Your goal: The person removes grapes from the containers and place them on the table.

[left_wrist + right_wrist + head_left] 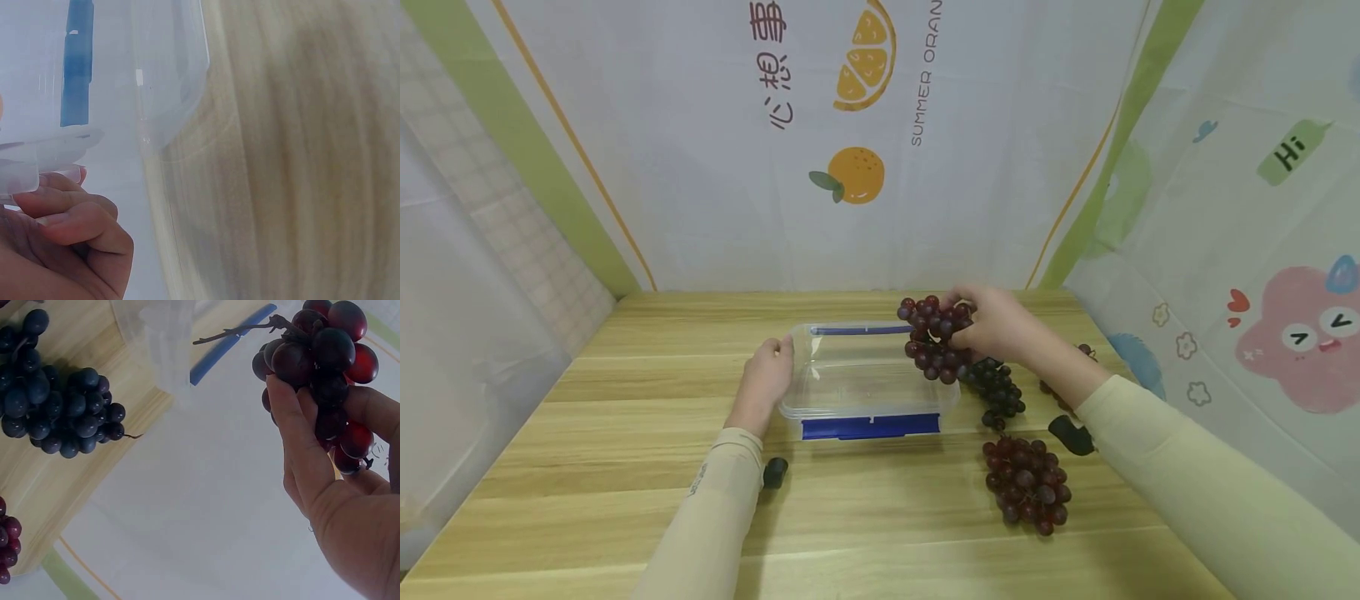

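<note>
A clear plastic container (850,383) with blue side clips stands on the wooden table. My left hand (771,367) grips its left rim; in the left wrist view the curled fingers (81,219) lie under the rim's edge. Over the container's right end, my right hand (992,323) holds a bunch of red grapes (942,360) between thumb and fingers. Up close in the right wrist view, that bunch (312,356) has a bare brown stem sticking out to the left. A bunch of dark grapes (996,387) lies just right of the container.
Another red bunch (1026,483) lies nearer the front right. More grapes (1086,352) show partly behind the right forearm. A black object (1071,435) sits beside the right forearm, another black piece (775,472) by the left one. A printed cloth (985,208) hangs behind the table.
</note>
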Action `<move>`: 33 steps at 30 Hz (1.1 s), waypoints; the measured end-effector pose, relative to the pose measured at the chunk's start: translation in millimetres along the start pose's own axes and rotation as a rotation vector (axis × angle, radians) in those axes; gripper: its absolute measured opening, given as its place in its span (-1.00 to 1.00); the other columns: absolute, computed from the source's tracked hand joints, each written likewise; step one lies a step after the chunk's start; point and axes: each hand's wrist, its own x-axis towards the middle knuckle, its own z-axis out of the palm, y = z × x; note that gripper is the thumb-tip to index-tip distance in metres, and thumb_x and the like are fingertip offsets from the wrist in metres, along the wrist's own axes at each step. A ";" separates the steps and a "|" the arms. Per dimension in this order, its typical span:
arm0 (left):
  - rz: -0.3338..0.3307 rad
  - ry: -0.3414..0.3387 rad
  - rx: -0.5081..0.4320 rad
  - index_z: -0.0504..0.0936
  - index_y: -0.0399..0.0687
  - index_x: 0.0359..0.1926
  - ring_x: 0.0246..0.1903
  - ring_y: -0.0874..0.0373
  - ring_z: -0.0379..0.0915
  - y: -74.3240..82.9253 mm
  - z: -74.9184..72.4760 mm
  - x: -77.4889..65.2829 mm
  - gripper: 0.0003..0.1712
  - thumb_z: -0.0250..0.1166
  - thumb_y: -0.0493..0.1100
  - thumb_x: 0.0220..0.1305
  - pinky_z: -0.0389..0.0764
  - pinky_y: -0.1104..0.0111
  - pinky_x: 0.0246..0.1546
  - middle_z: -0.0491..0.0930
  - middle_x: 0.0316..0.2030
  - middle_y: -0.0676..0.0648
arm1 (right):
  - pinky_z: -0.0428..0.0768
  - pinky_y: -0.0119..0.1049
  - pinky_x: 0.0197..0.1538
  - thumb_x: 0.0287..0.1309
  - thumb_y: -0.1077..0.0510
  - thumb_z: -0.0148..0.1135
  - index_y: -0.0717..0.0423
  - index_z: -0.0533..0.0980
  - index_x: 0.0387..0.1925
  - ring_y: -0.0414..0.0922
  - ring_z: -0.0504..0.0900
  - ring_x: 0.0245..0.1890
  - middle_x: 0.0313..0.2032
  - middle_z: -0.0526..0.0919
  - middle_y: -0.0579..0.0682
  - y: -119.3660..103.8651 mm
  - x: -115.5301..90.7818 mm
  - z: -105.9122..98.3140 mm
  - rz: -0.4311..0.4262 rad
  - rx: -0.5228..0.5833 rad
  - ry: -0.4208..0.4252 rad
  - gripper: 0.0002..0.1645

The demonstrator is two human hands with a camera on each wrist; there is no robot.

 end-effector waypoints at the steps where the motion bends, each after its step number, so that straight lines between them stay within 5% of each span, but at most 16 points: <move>1: 0.001 -0.002 0.001 0.26 -0.34 0.53 0.48 -0.42 0.30 0.3 0.0 -0.1 -0.16 -0.35 0.27 0.71 0.34 -0.26 0.51 0.40 0.45 -0.46 | 0.81 -0.25 -0.32 0.28 0.38 0.31 0.10 0.47 0.29 -0.02 0.80 -0.33 0.30 0.54 0.39 1.4 -1.0 -0.1 -0.002 -0.005 0.003 -0.44; 11: -0.007 -0.004 0.010 0.27 -0.34 0.53 0.47 -0.41 0.32 0.8 0.6 -0.1 -0.16 -0.35 0.27 0.71 0.35 -0.25 0.51 0.41 0.44 -0.46 | 0.77 -0.25 -0.33 0.30 0.34 0.32 0.09 0.48 0.32 -0.09 0.78 -0.43 0.40 0.43 0.45 17.6 -13.9 -4.1 -0.011 -0.047 0.017 -0.43; 33: -0.020 -0.010 0.000 0.25 -0.30 0.54 0.48 -0.42 0.30 2.5 -1.0 -1.5 -0.17 -0.35 0.27 0.71 0.35 -0.26 0.51 0.39 0.46 -0.46 | 0.82 -0.22 -0.22 0.32 0.28 0.36 0.07 0.43 0.40 -0.09 0.81 -0.23 0.37 0.43 0.38 46.8 -44.9 -8.0 0.025 0.021 0.021 -0.35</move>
